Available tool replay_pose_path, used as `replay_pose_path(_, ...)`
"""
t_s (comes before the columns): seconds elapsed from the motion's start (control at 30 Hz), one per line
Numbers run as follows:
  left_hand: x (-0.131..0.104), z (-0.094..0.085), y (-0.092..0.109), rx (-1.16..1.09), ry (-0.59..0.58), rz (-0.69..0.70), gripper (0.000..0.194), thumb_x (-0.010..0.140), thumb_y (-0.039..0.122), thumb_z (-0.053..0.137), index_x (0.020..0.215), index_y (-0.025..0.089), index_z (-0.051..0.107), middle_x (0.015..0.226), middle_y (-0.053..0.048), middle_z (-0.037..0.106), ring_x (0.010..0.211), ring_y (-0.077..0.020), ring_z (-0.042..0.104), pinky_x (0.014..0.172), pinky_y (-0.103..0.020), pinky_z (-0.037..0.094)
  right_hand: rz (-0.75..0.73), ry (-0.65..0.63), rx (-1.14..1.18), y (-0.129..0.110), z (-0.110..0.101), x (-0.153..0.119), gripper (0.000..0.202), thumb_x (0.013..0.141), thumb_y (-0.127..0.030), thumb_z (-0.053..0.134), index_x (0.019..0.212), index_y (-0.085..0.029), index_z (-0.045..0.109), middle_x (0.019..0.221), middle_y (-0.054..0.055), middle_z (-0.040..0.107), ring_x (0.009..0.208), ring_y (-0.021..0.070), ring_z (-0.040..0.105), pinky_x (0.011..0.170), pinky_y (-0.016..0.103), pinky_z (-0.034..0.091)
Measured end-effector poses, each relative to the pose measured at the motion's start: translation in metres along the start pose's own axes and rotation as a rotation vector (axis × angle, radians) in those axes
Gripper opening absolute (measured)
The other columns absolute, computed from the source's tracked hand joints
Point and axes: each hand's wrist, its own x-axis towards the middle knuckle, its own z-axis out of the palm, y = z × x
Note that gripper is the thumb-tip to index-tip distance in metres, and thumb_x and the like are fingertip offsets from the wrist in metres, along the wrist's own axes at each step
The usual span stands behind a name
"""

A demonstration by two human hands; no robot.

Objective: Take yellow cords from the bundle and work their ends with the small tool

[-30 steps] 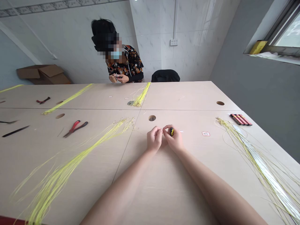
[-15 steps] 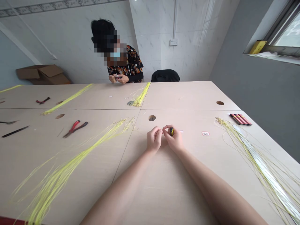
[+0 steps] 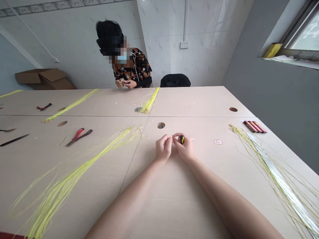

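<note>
My left hand (image 3: 163, 147) is closed in a pinch, its fingertips meeting those of the other hand above the table. What it pinches is too small to make out. My right hand (image 3: 184, 148) curls round a small black-and-yellow object (image 3: 182, 139) whose end shows between the fingers; its kind is not clear. Thumb and forefinger of that hand also press together at the tip. To the left lies a long bundle of yellow cords (image 3: 96, 156), with small loops or hooks at its far end.
Red-and-black pliers (image 3: 78, 136) and a black pen-like tool (image 3: 15, 139) lie left. Another cord bundle (image 3: 264, 156) and several red-and-black sticks (image 3: 254, 126) lie right. A round hole (image 3: 161, 125) is beyond my hands. Across the table a person (image 3: 133, 68) handles something small.
The view has shifted very slightly. My hands keep the same pinched pose, and nothing on the table has visibly moved.
</note>
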Motion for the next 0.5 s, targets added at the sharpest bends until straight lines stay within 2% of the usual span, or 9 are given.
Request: replay_pose_path(0.5,0.0,-0.001,0.0034,-0.018,-0.009,0.012,0.029,0.08,0.033,0.044,0.055,0.018,0.043,0.05,0.002,0.041,0.05,-0.0108,0.038,0.049,-0.022,0.031,0.023,0.02,0.024,-0.0001,-0.0007,0.0009,0.021,0.073,-0.037,0.056,0.078,-0.018,0.062,0.048,-0.006,0.032,0.045,0.0087,0.028,0.045,0.023,0.023)
